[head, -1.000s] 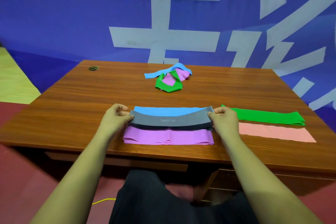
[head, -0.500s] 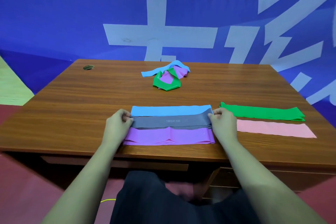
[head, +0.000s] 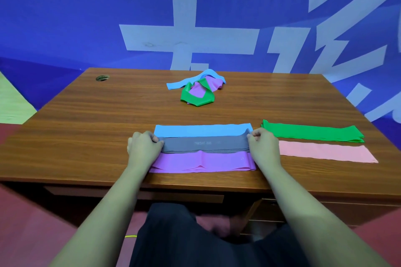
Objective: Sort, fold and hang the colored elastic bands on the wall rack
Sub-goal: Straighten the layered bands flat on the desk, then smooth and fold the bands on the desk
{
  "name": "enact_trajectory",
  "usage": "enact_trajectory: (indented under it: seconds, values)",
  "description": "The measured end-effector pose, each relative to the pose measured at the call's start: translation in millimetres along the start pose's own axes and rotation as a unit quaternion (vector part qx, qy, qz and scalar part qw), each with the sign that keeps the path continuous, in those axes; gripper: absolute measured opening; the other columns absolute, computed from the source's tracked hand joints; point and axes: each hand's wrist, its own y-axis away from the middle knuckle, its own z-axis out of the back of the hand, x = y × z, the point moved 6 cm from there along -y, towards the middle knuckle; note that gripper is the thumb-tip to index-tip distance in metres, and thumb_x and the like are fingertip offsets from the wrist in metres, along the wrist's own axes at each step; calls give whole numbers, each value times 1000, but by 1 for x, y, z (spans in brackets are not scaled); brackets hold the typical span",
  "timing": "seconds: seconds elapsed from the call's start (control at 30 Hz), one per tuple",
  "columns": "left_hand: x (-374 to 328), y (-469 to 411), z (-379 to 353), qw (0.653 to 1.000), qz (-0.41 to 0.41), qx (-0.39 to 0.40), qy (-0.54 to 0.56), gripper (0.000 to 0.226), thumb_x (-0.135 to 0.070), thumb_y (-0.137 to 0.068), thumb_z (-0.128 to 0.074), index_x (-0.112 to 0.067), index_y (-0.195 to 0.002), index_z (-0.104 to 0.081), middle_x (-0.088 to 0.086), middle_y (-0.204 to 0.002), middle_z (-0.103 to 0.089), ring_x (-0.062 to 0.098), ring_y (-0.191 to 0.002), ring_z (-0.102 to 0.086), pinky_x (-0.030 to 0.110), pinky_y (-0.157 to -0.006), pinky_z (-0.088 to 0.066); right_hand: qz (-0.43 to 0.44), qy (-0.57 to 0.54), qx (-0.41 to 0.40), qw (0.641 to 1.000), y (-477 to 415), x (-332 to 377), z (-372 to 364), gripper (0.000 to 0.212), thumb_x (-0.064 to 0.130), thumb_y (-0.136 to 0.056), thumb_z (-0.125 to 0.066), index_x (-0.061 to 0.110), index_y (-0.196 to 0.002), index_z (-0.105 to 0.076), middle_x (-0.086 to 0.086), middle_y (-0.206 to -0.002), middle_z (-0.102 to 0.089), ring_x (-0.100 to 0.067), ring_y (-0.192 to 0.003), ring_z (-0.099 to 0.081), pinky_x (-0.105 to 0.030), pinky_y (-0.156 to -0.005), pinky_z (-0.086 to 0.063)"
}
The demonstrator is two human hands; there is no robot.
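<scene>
A folded grey band (head: 204, 144) lies flat on the wooden table (head: 91, 128), between a folded light-blue band (head: 201, 130) behind it and a folded purple band (head: 201, 161) in front. My left hand (head: 144, 147) pinches the grey band's left end. My right hand (head: 263, 146) pinches its right end. To the right lie a folded green band (head: 312, 133) and a folded pink band (head: 325, 153). A loose tangle of blue, green and purple bands (head: 198, 90) sits farther back at the table's middle. No wall rack is in view.
A blue wall with large pale characters stands right behind the table. A round cable hole (head: 102, 78) marks the table's far left corner. Drawers (head: 325, 212) hang under the right side. My dark-clothed lap (head: 184, 236) is below the front edge.
The grey band, held slightly raised a second ago, has come down flat onto the table between the blue and purple bands. Both hands keep hold of its ends.
</scene>
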Motion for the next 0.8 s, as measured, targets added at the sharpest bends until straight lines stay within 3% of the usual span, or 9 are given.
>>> enact_trajectory:
  seconds: [0.1, 0.2, 0.3, 0.43, 0.57, 0.7, 0.8]
  values:
    - [2, -3, 4, 999, 8, 7, 40, 23, -36, -82, -68, -24, -64, -61, 2, -92, -69, 31, -101, -57, 38, -93, -41, 1, -16, -9, 1000, -1, 3, 4, 14, 19, -93, -57, 10, -88, -67, -2, -83, -67, -21, -83, -61, -28, -69, -41]
    - [1, -2, 13, 995, 20, 3, 103, 17, -21, -84, -69, -17, -69, -63, -3, -76, -65, 26, -88, -60, 32, -77, -42, -10, -52, -13, 999, -2, 9, 7, 13, 17, -92, -59, 8, -91, -67, -3, -83, -67, -21, -83, -60, -27, -69, -38]
    - [2, -3, 18, 994, 17, -2, 108, 11, -17, -85, -68, -11, -78, -62, 0, -76, -64, 25, -84, -59, 29, -70, -37, -37, -72, -8, 997, -4, 10, 2, 11, 18, -90, -60, 9, -94, -66, -6, -90, -67, -23, -87, -60, -27, -70, -38]
    - [3, 1, 9, 997, -2, 11, 82, 7, -13, -82, -61, -11, -85, -55, 3, -76, -62, 31, -83, -59, 34, -67, -39, 2, 10, 15, 1000, 0, 6, -9, 7, 18, -88, -60, 11, -88, -62, -6, -85, -68, -28, -84, -61, -32, -68, -45]
    - [2, 4, 6, 1000, -27, -15, 5, 5, -18, -81, -60, -19, -86, -58, 4, -89, -56, 34, -95, -54, 40, -86, -42, 37, 112, 25, 993, 5, 0, -11, 6, 16, -89, -58, 11, -92, -59, -10, -96, -61, -27, -85, -55, -32, -67, -40]
    - [-7, 2, 12, 994, -62, -60, -59, 13, -18, -81, -62, -17, -94, -64, 10, -102, -49, 37, -106, -47, 41, -93, -37, 69, 145, 11, 987, 3, 8, -5, 31, 19, -90, -59, 7, -119, -60, -14, -114, -55, -32, -107, -56, -39, -87, -47]
    - [-29, -8, 17, 993, -87, -66, -37, 12, -19, -82, -61, -17, -93, -65, 11, -103, -52, 37, -107, -48, 41, -93, -38, 100, 121, 17, 987, -11, 30, -5, 33, 22, -91, -57, 6, -119, -62, -14, -116, -56, -32, -111, -54, -38, -93, -45]
